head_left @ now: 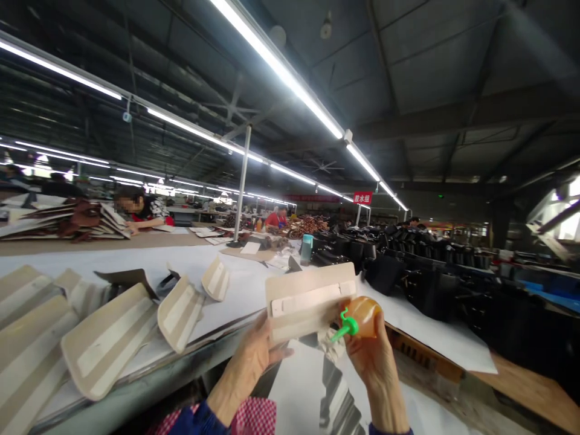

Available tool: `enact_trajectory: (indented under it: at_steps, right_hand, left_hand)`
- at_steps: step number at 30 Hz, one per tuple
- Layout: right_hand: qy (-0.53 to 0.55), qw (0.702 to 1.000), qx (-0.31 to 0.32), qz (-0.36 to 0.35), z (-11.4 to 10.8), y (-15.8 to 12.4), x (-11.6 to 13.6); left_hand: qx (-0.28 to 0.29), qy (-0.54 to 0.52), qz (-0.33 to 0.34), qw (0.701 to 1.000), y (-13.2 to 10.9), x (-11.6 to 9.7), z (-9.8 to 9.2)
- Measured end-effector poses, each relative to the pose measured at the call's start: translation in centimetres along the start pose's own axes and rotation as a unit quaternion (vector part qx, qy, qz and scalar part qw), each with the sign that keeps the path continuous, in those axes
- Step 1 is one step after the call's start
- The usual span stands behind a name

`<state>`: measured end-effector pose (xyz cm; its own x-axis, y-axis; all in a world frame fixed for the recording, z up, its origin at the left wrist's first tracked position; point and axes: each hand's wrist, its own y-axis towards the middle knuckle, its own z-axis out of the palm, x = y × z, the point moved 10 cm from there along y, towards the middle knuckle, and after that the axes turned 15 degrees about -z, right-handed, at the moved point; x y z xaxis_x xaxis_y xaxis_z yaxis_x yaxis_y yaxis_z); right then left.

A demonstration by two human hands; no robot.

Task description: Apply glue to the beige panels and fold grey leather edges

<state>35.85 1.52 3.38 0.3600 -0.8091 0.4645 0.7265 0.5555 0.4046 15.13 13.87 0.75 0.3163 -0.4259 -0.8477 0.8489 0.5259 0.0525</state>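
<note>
My left hand (pixel 251 350) grips the lower left edge of a beige panel (pixel 312 281), holding it up in front of me. A paler strip (pixel 312 300) with a small slot lies across the panel. In my right hand (pixel 374 356) is a glue bottle (pixel 366 314), amber-coloured with a green nozzle (pixel 347 326) that points down and to the left. The bottle is close by the panel's lower right corner; whether they touch I cannot tell. Below the panel, a crumpled pale cloth or paper (pixel 331 345) is partly hidden.
Several curved beige panels (pixel 106 332) with pale strips lie on the white-covered table (pixel 176 257) at left. Black pieces (pixel 421 266) are heaped along the right. A turquoise-lidded cup (pixel 307 249) stands behind the panel. A co-worker (pixel 142 208) leans over a table at far left.
</note>
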Motion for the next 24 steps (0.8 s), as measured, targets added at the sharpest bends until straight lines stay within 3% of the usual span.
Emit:
enact_trajectory:
  at_steps: [3, 10, 15, 19, 24]
  right_hand:
    - [0.013, 0.999, -0.004, 0.031, 1.3, -0.9, -2.4]
    - [-0.006, 0.997, -0.004, 0.076, 2.9, -3.0, -6.4]
    - [-0.035, 0.999, -0.002, 0.035, 2.7, -2.5, -4.8]
    - [-0.052, 0.999, 0.012, -0.012, 3.5, -2.9, -2.5]
    - [-0.085, 0.996, 0.033, -0.015, 5.2, -4.9, -3.3]
  left_hand:
    - [-0.019, -0.048, 0.015, 0.999, -2.5, -1.3, -1.1]
    - [-0.145, -0.105, -0.014, 0.984, -5.5, -0.4, -4.6]
    - [-0.191, -0.131, -0.045, 0.972, -6.9, 0.1, -5.7]
    - [-0.169, -0.167, -0.094, 0.967, -7.0, 3.0, -5.8]
    - [-0.151, -0.183, -0.127, 0.963, -6.6, 6.4, -5.7]
